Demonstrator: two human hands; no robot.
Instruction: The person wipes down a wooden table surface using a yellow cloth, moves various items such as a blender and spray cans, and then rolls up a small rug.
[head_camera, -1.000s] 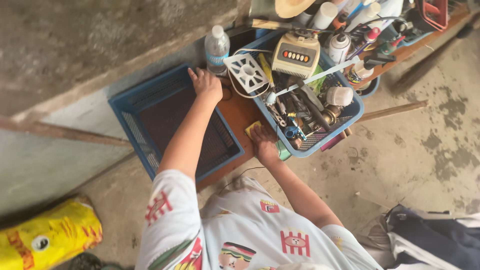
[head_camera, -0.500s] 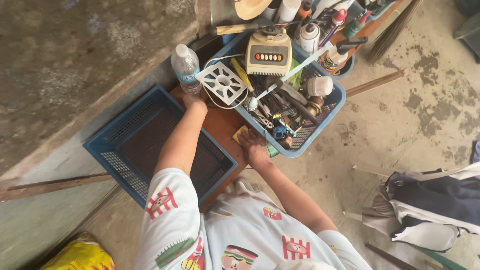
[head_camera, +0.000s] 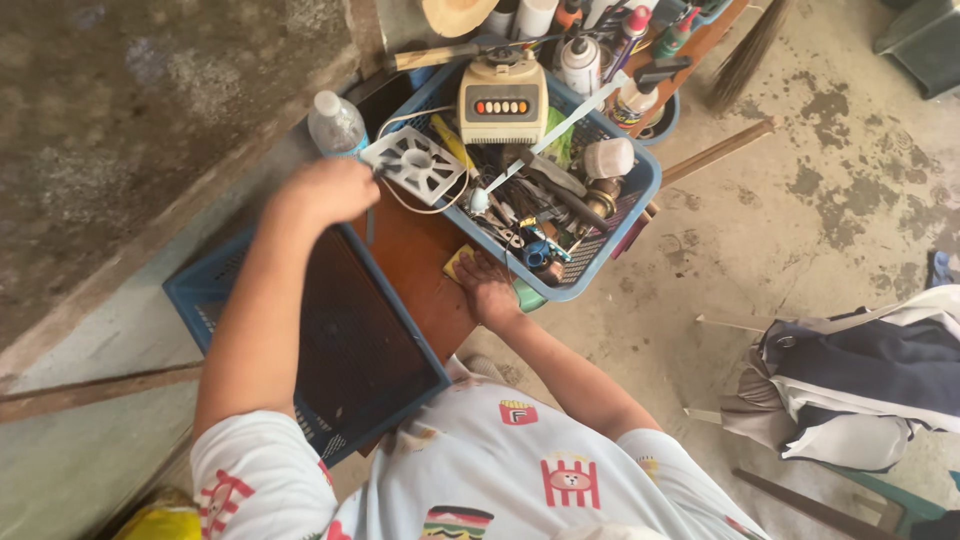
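Nearest the camera, a white shirt printed with small red and multicoloured figures (head_camera: 500, 480) is seen, with both bare arms stretched forward from it. A dark blue mesh crate (head_camera: 330, 350), empty and dark inside, is set on the left, under the left forearm. The right hand (head_camera: 487, 288) is laid palm down on the brown wooden worktop (head_camera: 415, 265), its fingers spread flat over a yellow and green sponge (head_camera: 520, 292) at the near edge of the light blue basket (head_camera: 640, 190); nothing is gripped by it, the sponge is only pressed.

Further out, the left hand (head_camera: 325, 190) is raised above the worktop and its fingers are curled shut at the near corner of a white square grille (head_camera: 412, 163). Whether the grille itself or a thin cord beside it is held cannot be told. The grille is propped on the left rim of the basket, tilted, just beside a clear plastic bottle (head_camera: 335, 122) standing against the grey wall.

The basket is filled with a jumble of tools, screwdrivers and metal parts. A cream appliance base with a row of coloured buttons (head_camera: 502, 98) is seated at its far end, and a small white jar (head_camera: 608, 157) is lodged to the right. Beyond it, spray cans and bottles (head_camera: 580, 60) are crowded together. On the concrete floor to the right, a navy and white garment (head_camera: 860, 385) is draped.
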